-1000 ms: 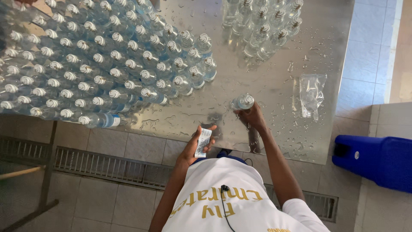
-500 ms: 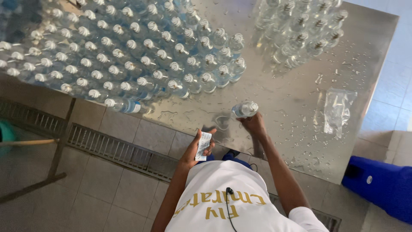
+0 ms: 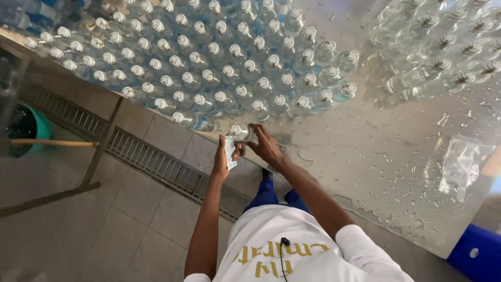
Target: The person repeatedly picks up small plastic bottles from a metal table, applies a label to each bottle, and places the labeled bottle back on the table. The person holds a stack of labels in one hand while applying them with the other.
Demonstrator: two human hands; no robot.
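We are at the near edge of the wet metal surface (image 3: 365,156). Our right hand (image 3: 267,145) has its grip closed around a small clear bottle (image 3: 241,132) with a white cap, standing at that edge just beside the big block of capped bottles (image 3: 209,68). Our left hand (image 3: 222,159) pinches a small white label strip (image 3: 230,152) right against the bottle. A second cluster of clear bottles (image 3: 438,47) fills the far right corner, and a crumpled clear plastic bag (image 3: 459,167) lies toward the right edge. Below, a green bucket (image 3: 31,130) sits on the tiled floor (image 3: 130,219).
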